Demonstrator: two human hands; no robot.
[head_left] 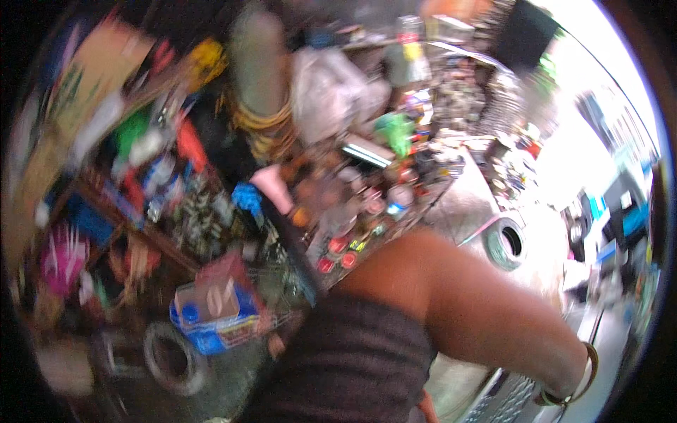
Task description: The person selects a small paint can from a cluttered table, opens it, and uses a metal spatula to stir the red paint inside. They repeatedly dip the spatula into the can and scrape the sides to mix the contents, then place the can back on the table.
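Note:
Motion blurs the whole view. A bent arm (493, 310) in a dark sleeve (345, 359) rises from the lower edge, its elbow near the middle and its forearm running down to the right. A bangle (591, 374) circles the wrist. Past it the hand is out of sight, so I cannot tell what it holds or which arm this is. Neither of my hands shows clearly. Beyond the forearm, a greenish ring-shaped roll (503, 243) stands on a pale surface. A dark panel with a grid of small keys or slots (502, 398) lies below the forearm.
A cluttered bench holds red-capped small containers (337, 245), a pink cylinder (271, 189), a green bag (396, 134) and coiled yellow cable (264, 127). At the lower left are a blue box (215, 317) and a grey ring (171, 358). Crowded wooden shelving (141, 236) stands left.

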